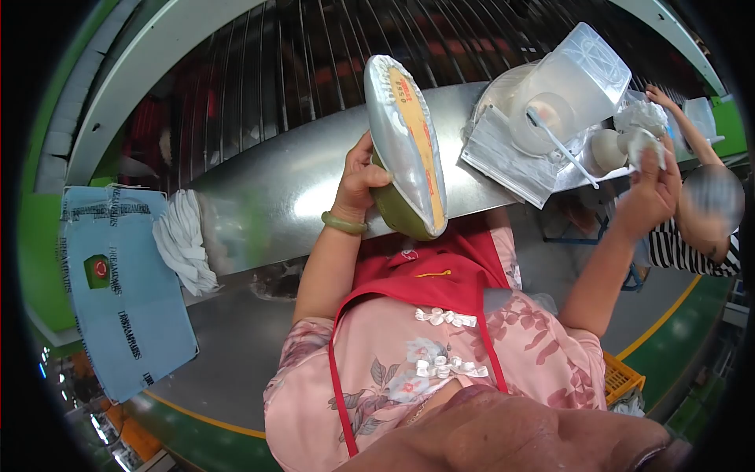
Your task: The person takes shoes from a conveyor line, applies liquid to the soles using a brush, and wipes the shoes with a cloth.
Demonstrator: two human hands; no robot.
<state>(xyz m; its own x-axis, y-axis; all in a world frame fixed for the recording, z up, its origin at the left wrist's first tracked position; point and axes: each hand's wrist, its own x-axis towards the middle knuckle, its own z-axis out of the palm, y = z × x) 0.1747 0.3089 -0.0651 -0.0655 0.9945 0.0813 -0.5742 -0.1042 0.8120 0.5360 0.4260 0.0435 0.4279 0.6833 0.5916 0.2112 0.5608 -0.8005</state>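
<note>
My left hand (359, 182) is closed around the side of a green and silver shoe-shaped piece (405, 149), held upright above the metal table's front edge. Its silver face has a gathered rim and a yellow strip with dark and red marks. A green bracelet circles my left wrist. Raised at the right, my right hand (651, 189) pinches a crumpled white cloth (645, 149). Beside that cloth are a round pale object (608, 149) and a white brush-like handle (568, 153) that reaches out of a translucent container (580, 75).
The metal table (314, 173) curves before me, with a rack of bars (314, 59) behind it. Grey-white sheets (511, 161) lie near the container. White gloves (186, 240) and a blue taped box (130, 291) are at left. A co-worker in stripes (692, 252) is at right.
</note>
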